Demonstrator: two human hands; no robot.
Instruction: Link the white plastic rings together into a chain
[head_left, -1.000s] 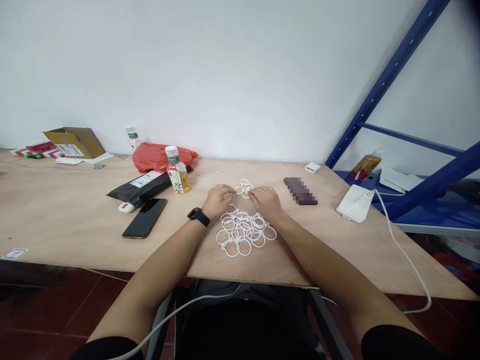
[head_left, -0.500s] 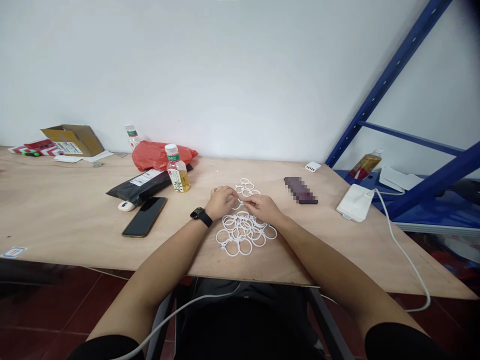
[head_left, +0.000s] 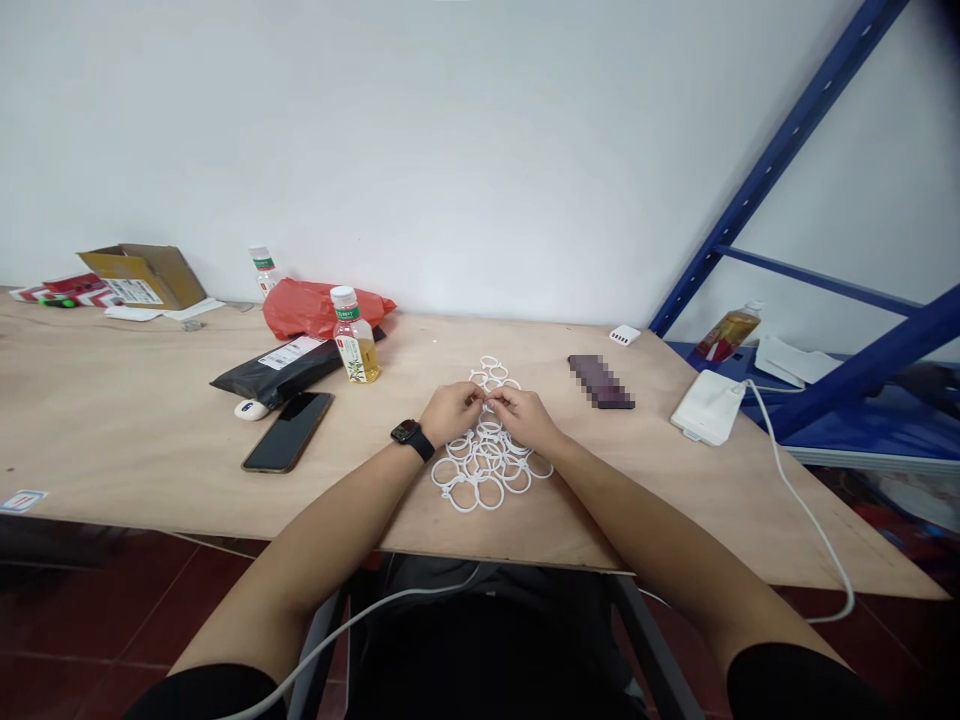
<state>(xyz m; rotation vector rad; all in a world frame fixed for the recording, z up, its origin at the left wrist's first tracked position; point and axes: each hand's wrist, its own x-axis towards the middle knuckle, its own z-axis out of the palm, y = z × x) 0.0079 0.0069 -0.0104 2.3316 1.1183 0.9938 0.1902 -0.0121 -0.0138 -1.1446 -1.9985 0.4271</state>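
A white ring (head_left: 485, 402) is pinched between the closed fingers of the left hand (head_left: 450, 412) and the right hand (head_left: 526, 416), just above the pile of rings (head_left: 480, 478) on the tabletop (head_left: 150, 430). A smaller cluster of rings (head_left: 491, 372) is seen just behind the hands, a phone (head_left: 289, 432) well to the left

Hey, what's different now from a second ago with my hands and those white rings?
The hands drew together: the left hand and right hand now meet fingertip to fingertip, seemingly pinching one white plastic ring between them, where before they lay apart on the rings. The large pile of white rings, flat black phone and clear plastic bottle of yellow tea stayed put.
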